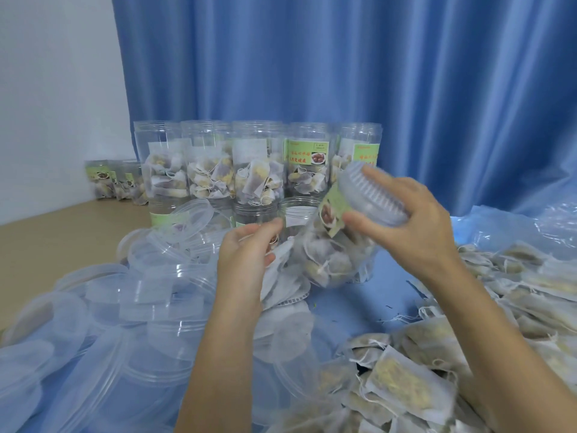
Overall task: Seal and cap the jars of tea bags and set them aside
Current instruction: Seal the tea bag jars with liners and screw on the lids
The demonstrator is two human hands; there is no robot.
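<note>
Where the labels face me, they are green with orange Chinese writing and a small food photo, too blurred for me to read; the clearest is on a jar in the back row (307, 154). The jar (335, 245) I am working on carries the same green label and is tilted, its cap end up toward my right, packed with tea bags. My right hand (412, 214) curls round its ribbed white cap (373, 195), thumb below and fingers over the top. My left hand (249, 248), just left of the jar, has its fingers bent with the tips pinched together near the jar's side; whether they hold anything I cannot tell, as the frame is blurred there. Behind the jar stands the row of open jars part filled with tea bags, and further left of that row some smaller labelled jars (114, 179) sit against the wall. Left of the jar and toward me lies a heap of clear lids (150, 295) and round white seals (290, 332). Right of the jar loose tea bags (415, 389) are piled on the blue sheet (359, 310). A blue curtain (343, 57) hangs behind everything.
</note>
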